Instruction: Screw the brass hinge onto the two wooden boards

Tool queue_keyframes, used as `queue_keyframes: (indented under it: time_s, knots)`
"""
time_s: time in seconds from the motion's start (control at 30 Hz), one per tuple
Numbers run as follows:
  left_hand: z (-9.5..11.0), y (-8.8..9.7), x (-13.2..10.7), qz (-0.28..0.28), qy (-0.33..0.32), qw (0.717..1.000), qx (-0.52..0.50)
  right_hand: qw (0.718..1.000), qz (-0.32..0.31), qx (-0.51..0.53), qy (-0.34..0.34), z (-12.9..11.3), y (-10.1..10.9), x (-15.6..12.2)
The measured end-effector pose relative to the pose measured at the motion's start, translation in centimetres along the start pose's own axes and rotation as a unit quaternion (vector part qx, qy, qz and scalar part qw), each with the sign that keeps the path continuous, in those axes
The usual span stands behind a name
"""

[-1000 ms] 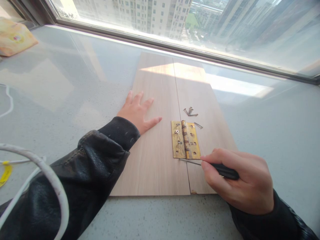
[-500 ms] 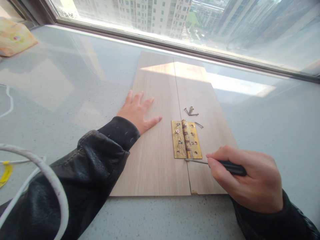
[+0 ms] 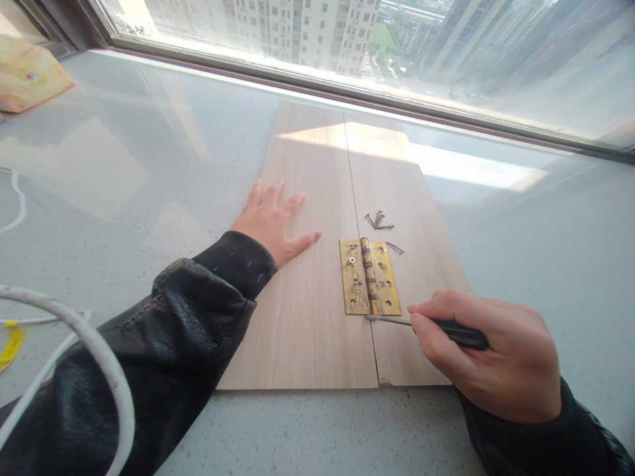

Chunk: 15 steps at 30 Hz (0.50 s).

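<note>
A brass hinge [image 3: 370,276] lay flat across the seam where two wooden boards [image 3: 317,264] met, near their front edge, one leaf on each board; a few screws sat in its left leaf, though how deep I could not tell. The right hand [image 3: 489,357] was closed around a screwdriver [image 3: 426,327], held low and nearly level, its tip just at the hinge's near edge by the knuckle. The left hand [image 3: 272,221] lay spread flat, fingers wide, on the left board's outer edge, apparently pressing it still. Loose screws [image 3: 380,221] lay just behind the hinge on the right board, within easy reach. The boards rested on a pale sill [image 3: 124,172] under the window [image 3: 347,39]; a white cable [image 3: 74,330] curled at the sill's left front.
</note>
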State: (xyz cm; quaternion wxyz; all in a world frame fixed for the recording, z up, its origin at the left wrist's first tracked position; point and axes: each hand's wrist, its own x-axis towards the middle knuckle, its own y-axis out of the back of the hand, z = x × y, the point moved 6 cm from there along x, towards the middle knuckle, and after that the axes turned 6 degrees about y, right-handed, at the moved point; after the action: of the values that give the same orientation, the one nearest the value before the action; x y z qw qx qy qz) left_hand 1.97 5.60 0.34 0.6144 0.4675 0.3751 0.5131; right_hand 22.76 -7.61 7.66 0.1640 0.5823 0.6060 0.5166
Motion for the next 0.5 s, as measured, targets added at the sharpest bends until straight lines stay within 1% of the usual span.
queue_keyframes:
  time_s: [0.3, 0.5]
  knots:
    - [0.07, 0.09, -0.01, -0.005, 0.001, 1.000, 0.004, 1.000, -0.003, 0.013, 0.005, 0.11, -0.04, -0.02]
    - [0.12, 0.16, -0.01, -0.007, 0.003, 1.000, 0.005, 1.000, 0.004, 0.020, -0.006, 0.27, -0.14, -0.14]
